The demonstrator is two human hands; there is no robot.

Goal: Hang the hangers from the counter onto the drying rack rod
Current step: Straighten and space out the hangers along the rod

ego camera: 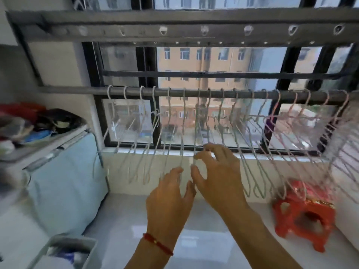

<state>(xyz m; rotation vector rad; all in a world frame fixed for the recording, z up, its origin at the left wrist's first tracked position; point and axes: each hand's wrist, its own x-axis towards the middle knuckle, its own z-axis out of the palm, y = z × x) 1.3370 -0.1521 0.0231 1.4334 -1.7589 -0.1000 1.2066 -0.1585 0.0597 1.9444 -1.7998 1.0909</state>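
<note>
Below the rod (194,93), both hands reached into the hung hangers (182,133): left hand (170,193) spread open, right hand (217,175) loosely spread, fingertips touching wire, gripping nothing clearly.

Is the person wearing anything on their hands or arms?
Both arms are bare, with no sleeves and no gloves. The left hand has a thin red string bracelet with one small gold bead at the wrist. The right hand wears nothing that shows.

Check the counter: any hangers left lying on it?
None visible: the counter shows only a red stool; the hangers hang on the rod.
</note>
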